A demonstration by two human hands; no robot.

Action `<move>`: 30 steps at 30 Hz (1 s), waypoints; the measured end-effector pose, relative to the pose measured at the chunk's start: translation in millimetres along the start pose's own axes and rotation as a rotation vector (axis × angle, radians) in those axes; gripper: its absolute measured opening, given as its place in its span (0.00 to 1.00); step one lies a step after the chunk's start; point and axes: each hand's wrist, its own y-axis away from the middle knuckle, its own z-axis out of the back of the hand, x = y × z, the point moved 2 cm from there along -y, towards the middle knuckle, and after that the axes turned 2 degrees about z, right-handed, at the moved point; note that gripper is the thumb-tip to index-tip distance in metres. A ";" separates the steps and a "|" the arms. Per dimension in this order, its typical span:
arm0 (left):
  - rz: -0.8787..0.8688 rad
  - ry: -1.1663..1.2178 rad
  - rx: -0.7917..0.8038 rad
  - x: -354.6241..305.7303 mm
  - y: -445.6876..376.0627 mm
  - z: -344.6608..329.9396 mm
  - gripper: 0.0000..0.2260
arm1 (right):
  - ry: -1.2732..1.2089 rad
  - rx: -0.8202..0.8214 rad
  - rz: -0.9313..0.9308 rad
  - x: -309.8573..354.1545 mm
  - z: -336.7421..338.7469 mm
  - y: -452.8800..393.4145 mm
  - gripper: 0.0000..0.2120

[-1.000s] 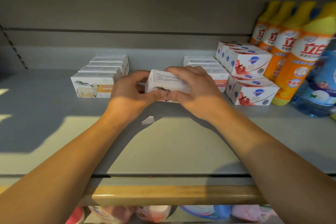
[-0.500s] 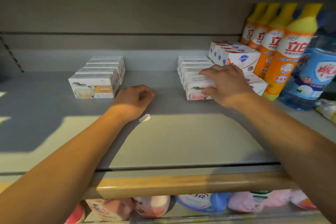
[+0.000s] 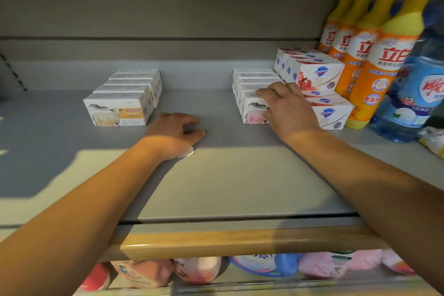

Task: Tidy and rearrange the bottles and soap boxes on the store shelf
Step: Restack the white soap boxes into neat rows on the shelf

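Note:
On the grey shelf (image 3: 216, 187) a row of white soap boxes with a pink label runs front to back. My right hand (image 3: 287, 108) grips its front soap box (image 3: 252, 113), with fingers over the top and the thumb on the front face. My left hand (image 3: 171, 136) rests on the shelf between the two rows, fingers loosely curled and holding nothing. A second row of white soap boxes with a yellow label (image 3: 117, 112) stands to the left. Orange bottles with yellow caps (image 3: 374, 60) line the right side.
Stacked white and red soap boxes (image 3: 319, 74) sit right of my right hand, touching the pink row. A blue bottle (image 3: 418, 94) stands at the far right. A small white scrap (image 3: 187, 152) lies by my left wrist. Pouches and bottles (image 3: 259, 264) fill the shelf below the wooden edge (image 3: 228, 240).
Both hands held one soap box in mid-shelf a second ago. My right hand carried it to the front of the pink row, and my left hand dropped onto the shelf.

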 end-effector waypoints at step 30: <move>0.417 0.829 -0.516 113.0 56.8 91.2 0.05 | -0.511 0.030 0.222 205.2 -2.6 -71.7 0.24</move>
